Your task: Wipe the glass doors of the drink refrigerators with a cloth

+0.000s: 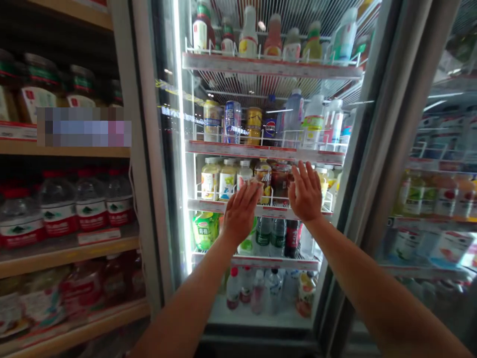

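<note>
Both arms reach into an open drinks fridge. My left hand (240, 211) is flat with fingers stretched out, at the front rail of the third shelf (208, 205), close to a dark jar-like bottle (264, 175). My right hand (305, 191) is open with fingers spread, raised in front of the bottles on the same shelf, near a brown bottle (279, 178). Neither hand holds anything. Pale yellow bottles (219, 178) stand left of my left hand.
Cans (233, 122) and bottles fill the shelf above; green and dark bottles (278, 237) stand below. The open glass door (428, 189) is at the right. Wooden shelves at the left carry water bottles (57, 209) and jars.
</note>
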{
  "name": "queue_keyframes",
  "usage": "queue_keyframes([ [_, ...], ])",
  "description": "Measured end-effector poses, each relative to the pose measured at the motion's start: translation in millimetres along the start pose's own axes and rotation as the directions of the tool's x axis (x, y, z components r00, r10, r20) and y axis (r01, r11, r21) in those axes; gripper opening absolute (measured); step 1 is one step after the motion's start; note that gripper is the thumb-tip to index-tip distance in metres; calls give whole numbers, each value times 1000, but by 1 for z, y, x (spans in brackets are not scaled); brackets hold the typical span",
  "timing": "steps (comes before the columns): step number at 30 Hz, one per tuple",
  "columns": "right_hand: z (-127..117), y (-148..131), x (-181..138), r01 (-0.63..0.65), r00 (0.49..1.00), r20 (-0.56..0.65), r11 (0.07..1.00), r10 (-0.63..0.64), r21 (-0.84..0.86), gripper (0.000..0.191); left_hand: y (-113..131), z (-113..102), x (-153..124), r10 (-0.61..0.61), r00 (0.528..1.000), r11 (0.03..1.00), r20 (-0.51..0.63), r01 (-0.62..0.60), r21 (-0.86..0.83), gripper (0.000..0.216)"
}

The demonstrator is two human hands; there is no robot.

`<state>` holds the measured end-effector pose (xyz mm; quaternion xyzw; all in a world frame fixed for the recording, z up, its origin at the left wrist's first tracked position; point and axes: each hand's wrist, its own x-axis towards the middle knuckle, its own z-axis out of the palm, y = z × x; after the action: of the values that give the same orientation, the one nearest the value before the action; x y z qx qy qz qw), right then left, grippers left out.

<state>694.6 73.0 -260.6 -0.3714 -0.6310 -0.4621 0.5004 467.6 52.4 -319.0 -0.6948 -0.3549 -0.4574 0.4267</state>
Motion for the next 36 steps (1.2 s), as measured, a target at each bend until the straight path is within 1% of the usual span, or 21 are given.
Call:
queue_keyframes([
  [1, 1, 0, 0, 8, 1000, -7, 1000, -8, -9, 57, 4, 3, -1, 8, 1000, 1000, -7, -8, -11, 67],
  [3, 2, 0, 0, 20, 1000, -1, 1000, -20, -22, 58, 14, 9, -13, 58, 998, 998, -4, -58, -36, 65],
  [5, 4, -2, -5, 13, 999, 39, 1000, -12, -27, 60, 22, 14, -28, 120, 993, 992, 18, -119, -49, 63],
  [7, 4, -5, -16, -10, 995, 103, 1000, 12, -19, 63, 25, 16, -40, 150, 988, 988, 44, -148, -41, 63],
  [9, 3, -9, -32, -37, 984, 172, 999, 37, -1, 65, 21, 14, -43, 151, 986, 988, 76, -149, -28, 65],
  [13, -7, -19, -62, -89, 950, 302, 996, 82, 12, 69, 13, 5, -37, 115, 984, 993, 135, -110, -41, 68],
  [15, -13, -23, -71, -102, 927, 364, 995, 93, 6, 70, 13, 3, -39, 86, 984, 995, 159, -78, -57, 68],
  [17, -20, -27, -76, -107, 904, 417, 994, 98, -2, 71, 17, 1, -48, 74, 979, 995, 191, -59, -84, 68],
  [20, -29, -31, -81, -110, 877, 471, 994, 98, -1, 69, 20, -2, -61, 107, 966, 989, 236, -79, -125, 69],
  [23, -35, -30, -87, -103, 871, 485, 994, 74, 34, 68, 11, -10, -58, 143, 957, 986, 254, -116, -119, 69],
  [25, -39, -29, -92, -92, 874, 484, 994, 50, 63, 67, 3, -15, -44, 94, 967, 994, 235, -78, -74, 65],
  [27, -41, -30, -97, -86, 871, 489, 993, 38, 76, 65, -2, -20, -30, -6, 979, 1000, 202, 8, -12, 63],
  [29, -42, -31, -103, -93, 866, 498, 993, 47, 68, 63, 0, -21, -23, -84, 981, 996, 178, 78, 37, 63],
  [30, -42, -32, -105, -98, 863, 502, 993, 55, 60, 63, 3, -20, -24, -88, 980, 995, 180, 81, 50, 63],
  [31, -42, -33, -107, -103, 861, 505, 993, 63, 52, 63, 7, -19, -27, -64, 979, 997, 194, 55, 54, 64],
  [32, -42, -34, -110, -106, 858, 508, 993, 68, 46, 64, 11, -17, -31, -14, 976, 999, 216, 4, 48, 64],
  [35, -43, -34, -118, -98, 844, 533, 994, 61, 41, 69, 16, -13, -44, 161, 945, 985, 284, -170, 7, 66],
  [36, -44, -33, -120, -90, 835, 547, 995, 53, 42, 72, 15, -13, -45, 179, 939, 982, 293, -189, 8, 66],
])
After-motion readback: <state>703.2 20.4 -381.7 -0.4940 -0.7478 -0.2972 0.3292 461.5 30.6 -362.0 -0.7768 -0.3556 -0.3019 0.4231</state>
